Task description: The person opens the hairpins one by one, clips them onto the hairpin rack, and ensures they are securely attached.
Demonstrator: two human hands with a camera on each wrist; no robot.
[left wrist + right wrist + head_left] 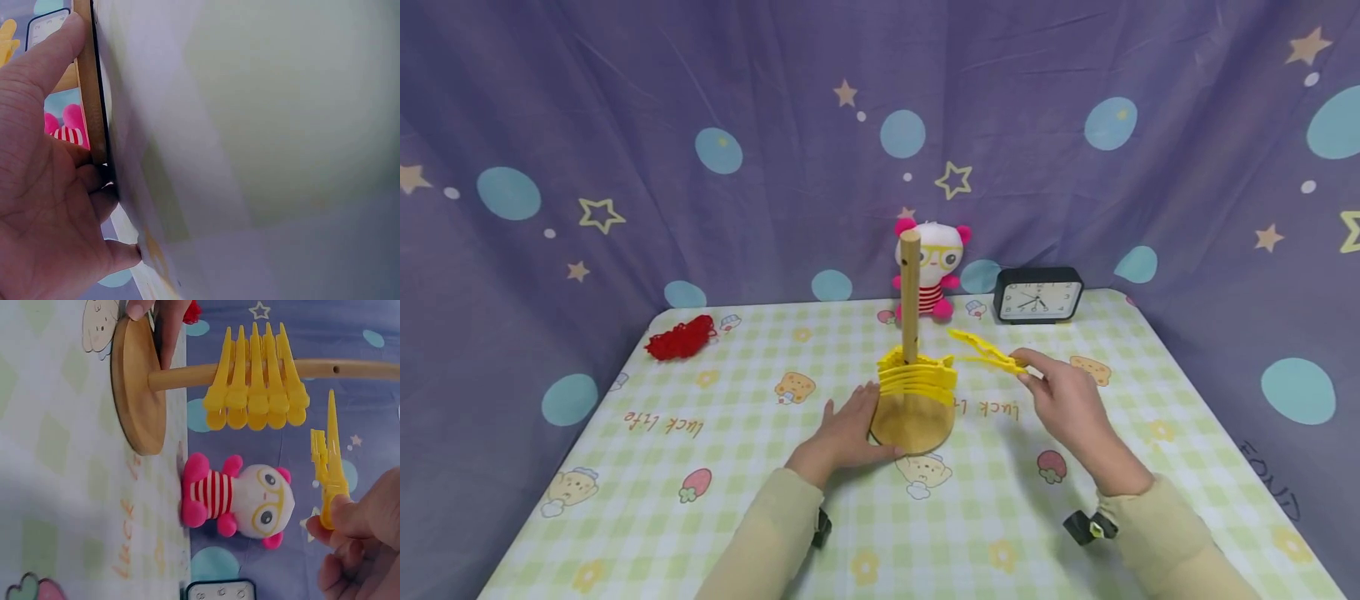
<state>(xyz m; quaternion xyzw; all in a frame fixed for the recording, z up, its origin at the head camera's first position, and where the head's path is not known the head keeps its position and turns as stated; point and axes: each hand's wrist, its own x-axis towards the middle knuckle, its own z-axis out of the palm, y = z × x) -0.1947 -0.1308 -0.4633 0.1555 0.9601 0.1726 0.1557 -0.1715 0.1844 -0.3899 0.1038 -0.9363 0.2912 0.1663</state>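
Note:
A wooden stand with a round base and an upright post is near the middle of the table. Several yellow hair clips are clamped in a row on its post, their tapered ends side by side in the right wrist view. My left hand holds the left edge of the base, thumb at the front and fingers along the side. To the right of the post, my right hand pinches another yellow hair clip by its end, its two arms spread apart and clear of the post.
Behind the stand sits a pink and white panda plush, with a black alarm clock to its right. A red bundle of yarn-like material lies at the far left. A checked cloth covers the table; a purple curtain hangs behind.

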